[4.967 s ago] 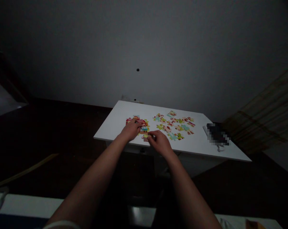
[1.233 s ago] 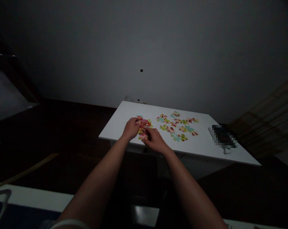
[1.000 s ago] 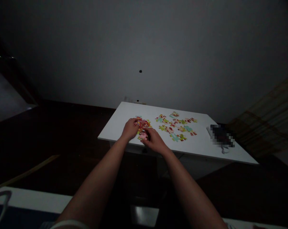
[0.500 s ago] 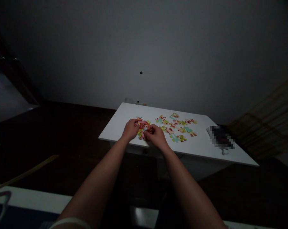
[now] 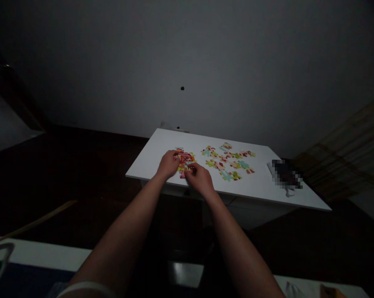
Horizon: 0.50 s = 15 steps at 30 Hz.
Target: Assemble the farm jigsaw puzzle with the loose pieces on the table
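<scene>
A cluster of joined jigsaw pieces point(image 5: 185, 159) with a red barn picture lies on the white table point(image 5: 146, 165), near its front edge. My left hand point(image 5: 168, 164) rests on the cluster's left side. My right hand point(image 5: 200, 178) reaches its lower right side, with the fingertips among the pieces. Whether either hand grips a piece is too small to tell. Several loose jigsaw pieces point(image 5: 227, 161) in green, teal and red lie to the right of my right hand, apart from it.
A pixelated dark object point(image 5: 285, 174) lies on white paper point(image 5: 270, 167) at the table's right end. Beyond the table's front edge is a dark floor. A woven blind point(image 5: 342, 153) hangs at the right, and a grey wall rises behind the table.
My right hand has shifted slightly down and closer to my left hand's side of the cluster. The view has tilted a little. The loose pieces have not moved.
</scene>
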Available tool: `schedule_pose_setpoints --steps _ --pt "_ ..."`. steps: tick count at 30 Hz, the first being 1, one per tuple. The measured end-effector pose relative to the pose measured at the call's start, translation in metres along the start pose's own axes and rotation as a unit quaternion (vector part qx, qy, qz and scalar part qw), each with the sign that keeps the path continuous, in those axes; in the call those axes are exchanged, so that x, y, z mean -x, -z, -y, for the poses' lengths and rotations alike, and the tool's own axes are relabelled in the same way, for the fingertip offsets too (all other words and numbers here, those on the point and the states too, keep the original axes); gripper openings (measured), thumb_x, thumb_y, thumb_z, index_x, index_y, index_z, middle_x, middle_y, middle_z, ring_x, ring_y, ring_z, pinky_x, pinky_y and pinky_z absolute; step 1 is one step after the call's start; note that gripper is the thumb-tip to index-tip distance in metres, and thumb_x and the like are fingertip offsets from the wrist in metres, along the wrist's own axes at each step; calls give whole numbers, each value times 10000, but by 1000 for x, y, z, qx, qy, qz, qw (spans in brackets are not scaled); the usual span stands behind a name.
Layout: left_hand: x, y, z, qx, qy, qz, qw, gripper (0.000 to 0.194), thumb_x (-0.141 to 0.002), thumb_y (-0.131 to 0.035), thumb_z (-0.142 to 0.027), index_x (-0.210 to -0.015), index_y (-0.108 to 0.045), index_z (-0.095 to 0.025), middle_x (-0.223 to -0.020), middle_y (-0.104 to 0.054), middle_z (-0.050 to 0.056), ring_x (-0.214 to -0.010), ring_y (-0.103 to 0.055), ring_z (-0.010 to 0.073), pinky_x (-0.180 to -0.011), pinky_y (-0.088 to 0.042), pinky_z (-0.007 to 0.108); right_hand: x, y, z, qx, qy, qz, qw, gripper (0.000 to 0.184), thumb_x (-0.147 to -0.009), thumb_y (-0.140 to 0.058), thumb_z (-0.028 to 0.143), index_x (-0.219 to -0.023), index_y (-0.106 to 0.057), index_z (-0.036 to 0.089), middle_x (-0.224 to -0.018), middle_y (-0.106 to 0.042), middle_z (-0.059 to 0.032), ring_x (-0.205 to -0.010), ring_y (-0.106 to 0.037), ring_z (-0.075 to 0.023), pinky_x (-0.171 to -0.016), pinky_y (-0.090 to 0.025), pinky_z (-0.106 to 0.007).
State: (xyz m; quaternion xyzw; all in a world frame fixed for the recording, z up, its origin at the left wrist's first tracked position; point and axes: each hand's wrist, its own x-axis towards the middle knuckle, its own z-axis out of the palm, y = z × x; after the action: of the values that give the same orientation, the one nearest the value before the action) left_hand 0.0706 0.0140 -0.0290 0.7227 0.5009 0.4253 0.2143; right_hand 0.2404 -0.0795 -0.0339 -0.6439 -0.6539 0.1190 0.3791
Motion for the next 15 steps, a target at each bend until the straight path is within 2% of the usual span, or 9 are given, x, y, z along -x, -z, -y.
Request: schedule_pose_setpoints --steps 3,6,8,15 --pt "0 -1 1 -4 -2 2 1000 398 -947 -607 -78 -1279 -806 -171 -1316 -795 130 -1243 -727 279 -1165 -554 411 3 -2 -1 27 25 12 999 212 -951 -776 374 -1135 -821 279 -875 -786 -53 -823 -693 -266 -786 -535 -369" --pt "-1 -2 2 -9 -6 2 1000 404 -944 -622 -88 -1299 -799 -163 -1324 -789 137 -1256 -721 287 -1174 -546 415 6 -5 -2 71 76 1 995 172 -955 -796 388 -1062 -841 262 -956 -762 -100 -954 -667 -304 -891 -537 -417" --pt "-1 -2 3 -11 -12 5 1000 412 -946 -632 -102 -1321 -791 -161 -1332 -784 137 -1264 -717 285 -1176 -543 410 8 -7 -2 84 87 -8 993 167 -962 -795 389 -1049 -849 257 -1014 -735 -121 -1028 -644 -324 -940 -533 -444" --pt "6 1 -2 -43 -77 49 995 481 -886 -707 -136 -1359 -769 -187 -1348 -765 132 -1274 -701 301 -1160 -549 428 13 -5 -3 57 122 2 991 161 -1028 -742 367 -1053 -861 260 -1107 -720 -127 -1087 -620 -334 -1002 -537 -493"
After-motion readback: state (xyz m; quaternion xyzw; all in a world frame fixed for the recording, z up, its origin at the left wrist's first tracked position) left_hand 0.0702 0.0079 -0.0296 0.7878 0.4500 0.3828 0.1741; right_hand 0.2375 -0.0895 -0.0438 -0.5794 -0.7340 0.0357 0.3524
